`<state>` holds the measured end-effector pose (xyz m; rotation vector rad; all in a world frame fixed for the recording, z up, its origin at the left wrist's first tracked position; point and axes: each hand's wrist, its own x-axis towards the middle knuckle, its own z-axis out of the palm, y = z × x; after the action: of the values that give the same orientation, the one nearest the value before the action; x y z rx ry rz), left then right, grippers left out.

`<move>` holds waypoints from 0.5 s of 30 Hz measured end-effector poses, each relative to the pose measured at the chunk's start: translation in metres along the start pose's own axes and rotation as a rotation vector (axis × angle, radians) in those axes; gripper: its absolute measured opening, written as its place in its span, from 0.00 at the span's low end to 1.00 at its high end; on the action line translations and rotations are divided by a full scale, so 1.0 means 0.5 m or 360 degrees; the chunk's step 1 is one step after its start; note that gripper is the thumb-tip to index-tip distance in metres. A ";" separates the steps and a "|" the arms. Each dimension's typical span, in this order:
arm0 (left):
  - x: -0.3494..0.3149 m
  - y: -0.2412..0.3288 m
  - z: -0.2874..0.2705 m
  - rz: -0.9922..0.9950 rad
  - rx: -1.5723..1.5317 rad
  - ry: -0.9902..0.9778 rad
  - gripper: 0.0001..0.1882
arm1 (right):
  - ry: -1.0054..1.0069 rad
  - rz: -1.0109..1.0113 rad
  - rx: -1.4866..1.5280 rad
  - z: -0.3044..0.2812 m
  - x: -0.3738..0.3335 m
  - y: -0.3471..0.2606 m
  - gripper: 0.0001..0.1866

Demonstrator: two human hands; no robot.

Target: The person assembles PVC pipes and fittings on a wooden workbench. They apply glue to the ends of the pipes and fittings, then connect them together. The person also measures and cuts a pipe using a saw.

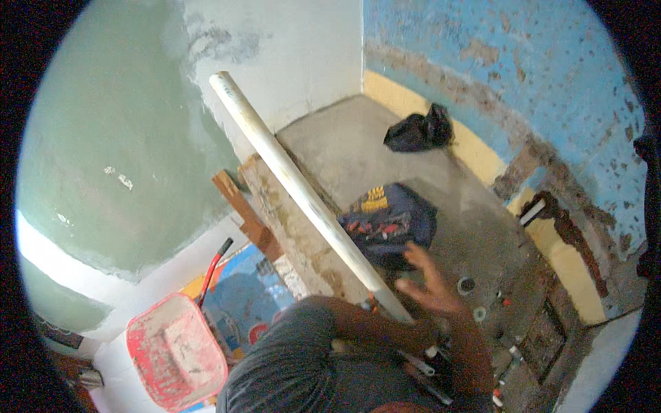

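A long white pipe (289,175) with a streaked surface slants over a rough, stained board (303,241), its lower end beside my left forearm. My right hand (434,286) is raised just right of that end, its fingers apart and nothing in them. Beyond its fingertips a dark blue bag (413,213) with yellow and red markings rests on the floor. My left forearm (379,327) reaches across from the left and passes behind my right forearm, so the left hand is hidden. A small orange thing (372,301) shows against the pipe near the left forearm.
A red tub (179,344) smeared with dried mortar is at the lower left, near a red handle with a black grip (213,270). A black plastic bag (420,131) lies by the blue wall (551,76). Pipe pieces and a round fitting (465,284) litter the right-hand floor.
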<state>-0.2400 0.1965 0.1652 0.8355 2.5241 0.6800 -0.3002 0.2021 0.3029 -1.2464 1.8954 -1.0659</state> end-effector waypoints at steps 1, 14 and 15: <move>0.003 0.003 0.007 0.0028 -0.0008 0.0002 0.21 | -0.0120 -0.0047 0.0228 0.029 0.032 0.006 0.29; -0.271 0.218 -0.107 0.0790 -0.0511 0.0241 0.09 | 0.0138 0.0105 0.0118 0.081 -0.133 -0.051 0.19; -0.340 0.232 -0.138 0.0921 -0.0619 0.0531 0.08 | 0.0260 -0.0013 0.0008 0.070 -0.173 -0.060 0.19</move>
<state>-0.0968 0.1481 0.3208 1.4050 2.2804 1.5481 -0.2272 0.2659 0.3185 -1.1968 2.0084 -1.2082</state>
